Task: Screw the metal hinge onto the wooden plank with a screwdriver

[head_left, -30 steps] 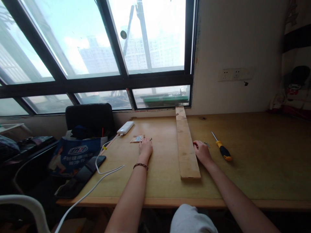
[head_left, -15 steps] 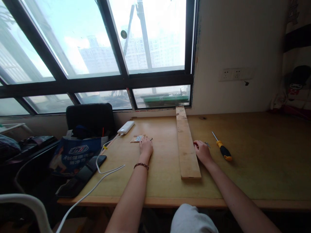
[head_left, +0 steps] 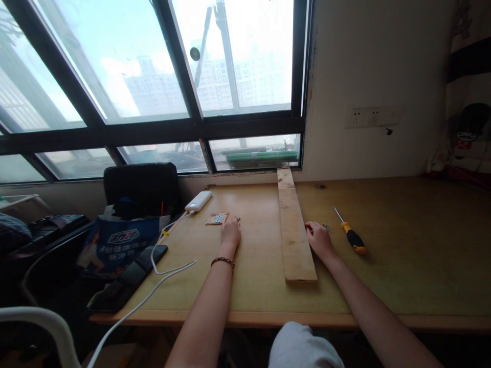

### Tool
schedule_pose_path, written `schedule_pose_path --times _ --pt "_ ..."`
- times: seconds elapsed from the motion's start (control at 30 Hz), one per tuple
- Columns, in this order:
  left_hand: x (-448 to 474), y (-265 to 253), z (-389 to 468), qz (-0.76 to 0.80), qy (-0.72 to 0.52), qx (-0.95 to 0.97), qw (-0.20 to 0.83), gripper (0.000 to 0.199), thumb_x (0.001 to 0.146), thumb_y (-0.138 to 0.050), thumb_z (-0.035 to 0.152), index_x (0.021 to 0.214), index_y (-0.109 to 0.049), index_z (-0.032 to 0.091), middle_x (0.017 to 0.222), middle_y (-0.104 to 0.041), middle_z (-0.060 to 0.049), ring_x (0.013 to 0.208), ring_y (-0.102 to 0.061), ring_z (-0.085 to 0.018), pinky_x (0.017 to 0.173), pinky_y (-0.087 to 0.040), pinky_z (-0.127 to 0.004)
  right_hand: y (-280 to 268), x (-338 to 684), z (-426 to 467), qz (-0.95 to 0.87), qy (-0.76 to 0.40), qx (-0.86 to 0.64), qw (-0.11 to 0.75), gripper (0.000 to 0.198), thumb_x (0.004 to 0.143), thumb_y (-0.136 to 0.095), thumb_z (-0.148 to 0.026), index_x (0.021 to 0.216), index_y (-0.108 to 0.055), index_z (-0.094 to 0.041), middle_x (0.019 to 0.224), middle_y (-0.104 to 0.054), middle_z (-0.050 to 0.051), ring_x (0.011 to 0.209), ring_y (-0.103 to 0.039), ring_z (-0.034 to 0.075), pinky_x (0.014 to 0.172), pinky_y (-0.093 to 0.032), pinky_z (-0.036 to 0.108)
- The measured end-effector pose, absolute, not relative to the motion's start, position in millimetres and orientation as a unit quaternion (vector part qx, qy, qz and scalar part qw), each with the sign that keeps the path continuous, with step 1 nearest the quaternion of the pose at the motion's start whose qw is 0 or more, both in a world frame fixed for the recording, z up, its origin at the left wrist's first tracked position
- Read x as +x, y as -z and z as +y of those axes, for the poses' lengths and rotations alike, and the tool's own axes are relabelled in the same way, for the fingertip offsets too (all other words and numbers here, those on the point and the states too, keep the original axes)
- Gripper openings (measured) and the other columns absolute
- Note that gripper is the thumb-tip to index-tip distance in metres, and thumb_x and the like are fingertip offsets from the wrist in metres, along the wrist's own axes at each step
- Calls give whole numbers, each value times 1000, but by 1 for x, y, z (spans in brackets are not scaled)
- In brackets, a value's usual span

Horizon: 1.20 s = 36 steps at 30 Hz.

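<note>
My left hand (head_left: 231,231) is closed on the table, its fingers curled round a small dark screw-like piece (head_left: 238,219) that pokes out at the right. Just left of those fingers lies a small flat card-like packet (head_left: 217,219) with a pale, patterned middle. A long wooden plank (head_left: 295,230) runs from the window side toward me. Against its right edge rests my right hand (head_left: 319,239), fingers curled in; whatever they may hold is hidden. Beside that hand are small metal screws (head_left: 327,228). Farther right is a screwdriver (head_left: 352,237) with a yellow and black handle.
A white power bank (head_left: 198,201) with a white cable (head_left: 155,255) is at the table's left edge. Near it lies a dark phone-like slab (head_left: 148,260). A blue bag (head_left: 118,240) sits on a black chair (head_left: 141,181). Window and wall border the table's far side.
The fingers of my left hand have drawn slightly right, off the packet, so more of it shows. My right hand, the plank and the screwdriver stay put.
</note>
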<state>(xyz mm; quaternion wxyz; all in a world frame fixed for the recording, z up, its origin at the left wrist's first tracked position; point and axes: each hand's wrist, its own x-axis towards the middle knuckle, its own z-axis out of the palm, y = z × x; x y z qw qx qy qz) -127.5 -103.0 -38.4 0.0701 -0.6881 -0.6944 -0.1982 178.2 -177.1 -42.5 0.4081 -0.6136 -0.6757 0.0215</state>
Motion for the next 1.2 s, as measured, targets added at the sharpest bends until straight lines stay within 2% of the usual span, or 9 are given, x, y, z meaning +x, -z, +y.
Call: schedule_pose_path --times 0.1,0.23,0.73,1.03,1.2 --pt "-126 36 -104 -703 200 -679 66 23 81 -40 19 96 -56 15 98 -59 -12 94 -54 -21 81 -41 -31 42 178 -178 -676 -26 -613 409 23 77 -39 -13 80 -61 -15 78 -63 8 74 -58 18 68 -42 27" --pt "-126 39 -102 -749 202 -627 68 20 81 -42 25 88 -58 15 102 -56 -14 101 -49 -27 78 -42 -37 42 178 -178 -676 -26 -614 408 23 77 -39 -12 81 -61 -15 79 -63 7 75 -58 18 69 -42 27" --pt "-125 43 -97 -754 176 -632 44 24 80 -43 29 86 -60 14 100 -56 -15 104 -45 -31 76 -42 -42 41 178 -178 -675 -28 -613 409 23 76 -39 -12 80 -61 -15 79 -64 8 76 -58 18 70 -42 28" --pt "-121 43 -99 -750 146 -642 58 27 83 -37 24 92 -58 10 102 -55 -18 103 -46 -31 78 -41 -43 41 178 -178 -677 -21 -615 404 23 76 -39 -12 80 -61 -15 78 -63 7 74 -58 18 68 -42 27" --pt "-114 38 -102 -737 204 -644 19 22 82 -41 24 90 -57 11 96 -58 -15 97 -51 -27 78 -41 -39 42 178 -178 -667 -26 -621 411 22 77 -39 -14 79 -61 -15 77 -63 7 73 -57 18 68 -42 28"
